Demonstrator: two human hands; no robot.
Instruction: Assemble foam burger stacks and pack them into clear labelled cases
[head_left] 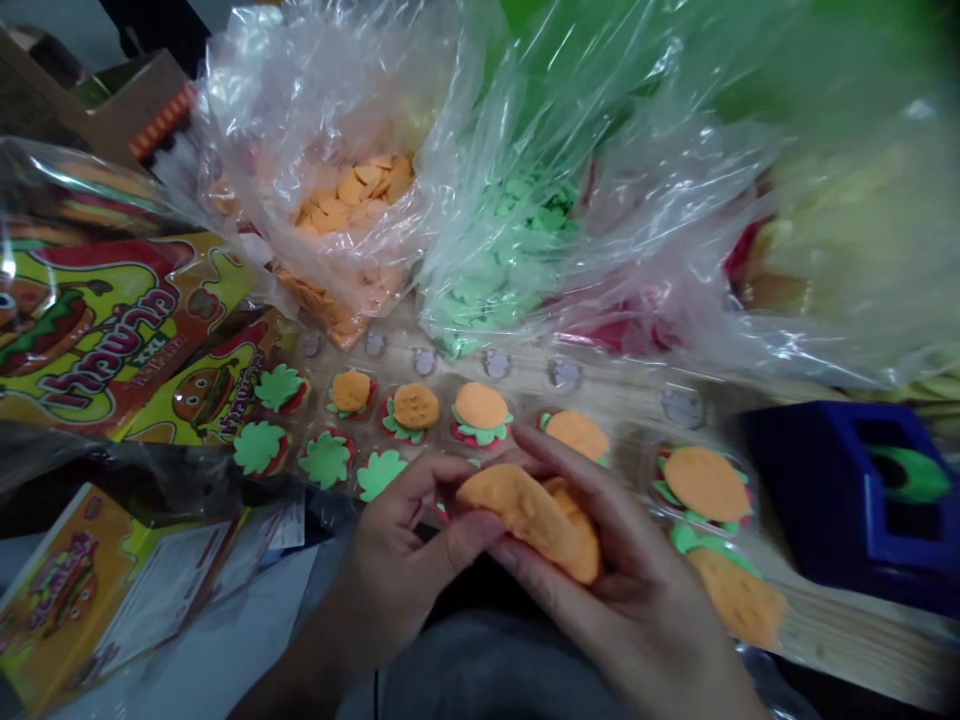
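Note:
My right hand (630,590) cups a small stack of orange bun-shaped candy pieces (540,515) in its palm. My left hand (409,545) pinches the left edge of the top piece between thumb and fingers. Both hands hover just in front of a clear plastic tray (450,365) whose wells hold little burger candies: some with only green lettuce pieces (259,447), others topped with orange buns (481,405). Two more filled wells (705,485) lie right of my right hand.
Behind the tray stand open clear bags: one of orange pieces (352,195), one of green pieces (510,250), one of red (630,325), one yellowish at far right (847,230). Printed burger packaging (97,320) lies left, a blue tape dispenser (855,500) right.

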